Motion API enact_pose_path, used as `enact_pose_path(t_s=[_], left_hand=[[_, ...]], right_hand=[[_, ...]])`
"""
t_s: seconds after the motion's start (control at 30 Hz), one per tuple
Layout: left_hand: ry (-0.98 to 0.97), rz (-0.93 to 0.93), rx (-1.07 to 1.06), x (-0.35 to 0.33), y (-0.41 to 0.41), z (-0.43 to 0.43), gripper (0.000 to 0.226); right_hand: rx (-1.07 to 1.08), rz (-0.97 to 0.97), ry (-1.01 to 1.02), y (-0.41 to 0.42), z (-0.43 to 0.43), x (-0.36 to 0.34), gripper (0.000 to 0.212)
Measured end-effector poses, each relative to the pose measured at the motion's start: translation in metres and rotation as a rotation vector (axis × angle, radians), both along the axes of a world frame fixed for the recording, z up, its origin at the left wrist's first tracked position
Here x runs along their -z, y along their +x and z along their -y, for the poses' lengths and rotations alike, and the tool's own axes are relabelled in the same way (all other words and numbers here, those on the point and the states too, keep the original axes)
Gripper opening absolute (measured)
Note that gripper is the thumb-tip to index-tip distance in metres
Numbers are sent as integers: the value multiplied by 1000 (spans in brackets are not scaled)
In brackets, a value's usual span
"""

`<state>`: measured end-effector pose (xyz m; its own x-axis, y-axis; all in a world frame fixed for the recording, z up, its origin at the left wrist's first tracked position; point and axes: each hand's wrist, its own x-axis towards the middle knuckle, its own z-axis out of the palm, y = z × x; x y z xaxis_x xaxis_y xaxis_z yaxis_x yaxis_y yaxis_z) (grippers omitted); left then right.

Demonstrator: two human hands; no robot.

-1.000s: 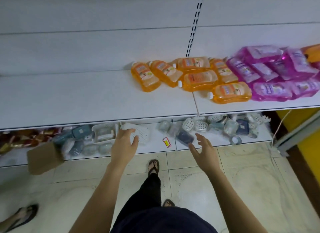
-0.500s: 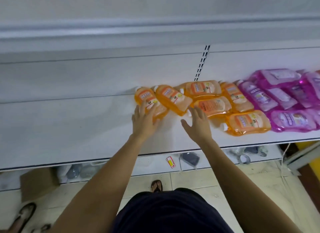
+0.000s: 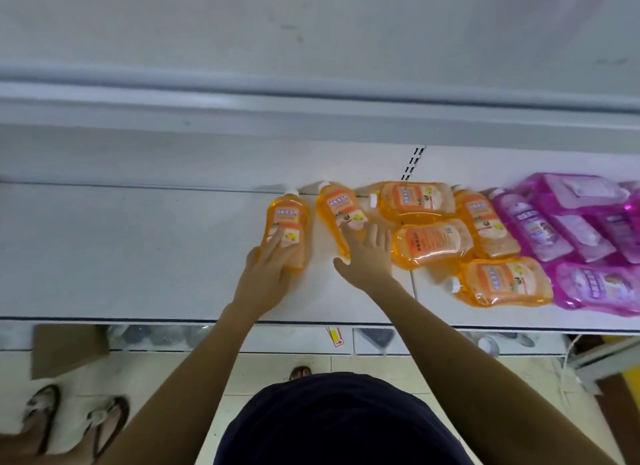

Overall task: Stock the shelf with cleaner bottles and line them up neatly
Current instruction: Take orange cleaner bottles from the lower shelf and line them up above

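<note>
Shelf (image 3: 138,250): white, loaded only on the right part, every bottle laid flat.
Leftmost orange bottle (image 3: 287,219): parked near the shelf's middle, cap pointed at the back, kept apart from its neighbours.
Left hand (image 3: 268,269): laid over that bottle's lower half, fingers straight and pressed flat on the label.
Second orange bottle (image 3: 341,208): tilted, just beside the first.
Right hand (image 3: 369,260): fingers spread wide, tips rested on the second bottle's lower end.
Other orange bottles (image 3: 433,243): jumbled at odd angles further right.
Purple bottles (image 3: 588,229): piled at the far right.
</note>
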<state>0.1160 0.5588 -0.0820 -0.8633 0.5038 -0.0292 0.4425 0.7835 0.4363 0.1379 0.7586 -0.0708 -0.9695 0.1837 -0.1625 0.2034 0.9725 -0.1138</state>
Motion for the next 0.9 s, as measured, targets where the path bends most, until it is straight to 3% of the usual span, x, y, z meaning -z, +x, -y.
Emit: enact_pose_path(t_s=[0.13, 0.3, 0.43, 0.53, 0.63, 0.7, 0.77, 0.9], left_hand=[[-24, -83, -165, 1, 36, 7, 37], [-26, 46, -407, 3, 59, 4, 38], [140, 54, -471, -3, 49, 6, 34], [293, 171, -538, -5, 38, 5, 50], [373, 368, -721, -5, 27, 6, 63], [426, 485, -780, -6, 18, 10, 68], [510, 595, -781, -9, 10, 16, 67], [621, 839, -734, -18, -7, 24, 27]], right_hand=[[27, -72, 5, 1, 8, -3, 53], [23, -77, -30, 31, 23, -1, 53], [63, -165, -135, 71, 26, -1, 44], [284, -323, -365, 87, 29, 1, 35], [586, -131, -652, 75, 16, 0, 55], [634, 51, -870, 66, 7, -1, 55], [637, 103, -951, 63, 3, 0, 51], [654, 145, -1055, 61, 4, -1, 44]])
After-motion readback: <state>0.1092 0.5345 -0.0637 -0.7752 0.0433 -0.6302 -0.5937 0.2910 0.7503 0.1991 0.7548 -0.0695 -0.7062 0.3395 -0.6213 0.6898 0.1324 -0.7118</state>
